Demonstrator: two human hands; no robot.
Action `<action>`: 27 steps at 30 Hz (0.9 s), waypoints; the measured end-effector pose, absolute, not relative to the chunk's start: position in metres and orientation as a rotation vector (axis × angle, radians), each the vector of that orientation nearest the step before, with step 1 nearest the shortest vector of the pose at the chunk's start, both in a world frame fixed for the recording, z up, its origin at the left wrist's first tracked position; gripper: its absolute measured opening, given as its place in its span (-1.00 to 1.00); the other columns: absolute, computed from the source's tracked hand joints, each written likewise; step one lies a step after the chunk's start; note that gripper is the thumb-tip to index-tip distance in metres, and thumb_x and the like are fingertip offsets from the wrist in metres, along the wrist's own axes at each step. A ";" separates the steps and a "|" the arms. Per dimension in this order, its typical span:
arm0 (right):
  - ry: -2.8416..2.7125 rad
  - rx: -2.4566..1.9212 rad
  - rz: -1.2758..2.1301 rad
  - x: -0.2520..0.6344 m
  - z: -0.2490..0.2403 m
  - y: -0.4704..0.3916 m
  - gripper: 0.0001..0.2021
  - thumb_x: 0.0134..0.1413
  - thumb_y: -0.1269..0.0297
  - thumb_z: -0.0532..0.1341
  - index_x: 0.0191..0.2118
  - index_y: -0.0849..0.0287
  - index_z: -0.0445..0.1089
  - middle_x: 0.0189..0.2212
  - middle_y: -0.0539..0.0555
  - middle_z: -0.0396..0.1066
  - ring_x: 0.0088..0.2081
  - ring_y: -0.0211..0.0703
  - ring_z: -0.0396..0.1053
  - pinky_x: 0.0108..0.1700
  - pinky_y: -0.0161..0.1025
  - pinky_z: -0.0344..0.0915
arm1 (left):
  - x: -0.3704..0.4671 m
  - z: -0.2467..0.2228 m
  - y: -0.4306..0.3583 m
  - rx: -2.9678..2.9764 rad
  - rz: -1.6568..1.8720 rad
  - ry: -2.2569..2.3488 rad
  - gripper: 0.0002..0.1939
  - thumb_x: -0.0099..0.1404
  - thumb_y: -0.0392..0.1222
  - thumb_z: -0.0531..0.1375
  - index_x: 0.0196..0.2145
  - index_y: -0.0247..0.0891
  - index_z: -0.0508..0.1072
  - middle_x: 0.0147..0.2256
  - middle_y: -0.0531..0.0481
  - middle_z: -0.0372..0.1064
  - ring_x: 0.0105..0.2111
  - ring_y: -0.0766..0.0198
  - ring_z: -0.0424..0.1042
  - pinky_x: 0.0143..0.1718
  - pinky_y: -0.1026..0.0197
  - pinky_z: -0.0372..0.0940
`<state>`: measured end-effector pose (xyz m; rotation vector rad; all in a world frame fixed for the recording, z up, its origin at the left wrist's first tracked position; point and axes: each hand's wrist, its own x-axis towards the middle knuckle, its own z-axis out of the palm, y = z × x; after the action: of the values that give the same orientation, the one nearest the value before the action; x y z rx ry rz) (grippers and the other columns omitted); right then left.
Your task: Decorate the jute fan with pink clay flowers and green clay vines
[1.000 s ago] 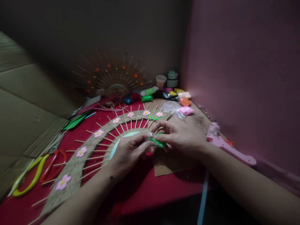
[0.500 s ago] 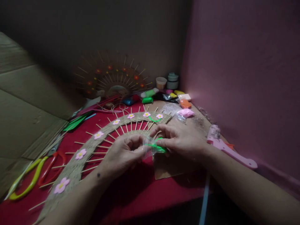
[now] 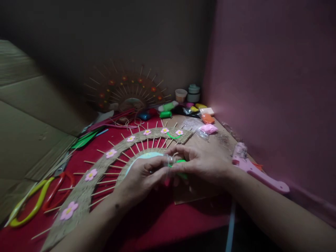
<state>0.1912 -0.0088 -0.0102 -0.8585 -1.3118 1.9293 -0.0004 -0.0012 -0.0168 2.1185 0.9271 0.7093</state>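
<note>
Between my hands is a small clear plastic wrapper (image 3: 170, 160) with bright green modelling clay (image 3: 181, 161) in it. My left hand (image 3: 148, 175) pinches the wrapper's left end between thumb and fingers. On the other side, my right hand (image 3: 195, 161) is closed around the green clay, which its thumb and fingers partly cover. Behind them curves a fan-shaped woven piece (image 3: 98, 160) on thin sticks, set with pink clay flowers (image 3: 111, 153). A thin green clay strand (image 3: 173, 137) runs between two flowers at its right end. A pale blue half-round centre (image 3: 143, 156) shows beyond my left hand.
Scissors (image 3: 39, 203) with yellow and red handles lie at left. A pink glue gun (image 3: 259, 170) lies at right by the wall. Several clay packets, including orange (image 3: 208, 119) and pink (image 3: 209, 128), sit behind, near a cup (image 3: 181, 95) and a jar (image 3: 193, 93). Another decorated fan (image 3: 128, 84) leans at the back.
My hands have drawn closer together around the wrapper, and less of the green clay shows. The pale blue centre of the woven piece has come into view.
</note>
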 end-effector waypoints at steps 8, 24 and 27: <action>-1.293 -0.842 1.963 0.191 -0.015 -0.008 -0.57 -0.10 0.34 0.34 -0.08 0.12 0.22 -0.53 -0.13 0.35 -0.58 -0.34 0.34 -0.51 -0.36 0.24 | 0.005 -0.014 -0.005 2.043 0.685 0.943 -0.79 0.26 -0.21 0.13 -0.48 -0.25 0.50 -0.56 0.07 0.39 -0.56 0.40 0.31 -0.51 0.37 0.20; -1.660 -1.408 0.859 0.221 -0.013 0.016 -0.65 -0.08 0.41 0.20 -0.08 0.14 0.33 -0.32 0.05 0.40 -0.31 -0.16 0.37 -0.29 -0.23 0.30 | -0.004 -0.009 0.014 0.894 0.934 0.684 -0.85 0.06 -0.25 0.33 -0.38 -0.30 0.47 -0.70 0.12 0.26 -0.76 0.54 0.12 -0.72 0.48 0.03; -1.817 -1.582 0.605 0.231 -0.012 0.023 -0.75 -0.08 0.46 0.15 -0.20 0.18 0.37 -0.31 0.08 0.43 -0.26 -0.12 0.37 -0.21 -0.21 0.26 | -0.002 -0.014 0.015 0.922 0.909 0.703 -0.86 0.03 -0.27 0.35 -0.43 -0.33 0.49 -0.63 0.06 0.34 -0.69 0.50 0.24 -0.66 0.45 0.10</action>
<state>0.2307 0.0233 -0.0125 -1.5820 -1.8173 0.6052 -0.0025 0.0154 -0.0143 0.9220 0.7033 0.9093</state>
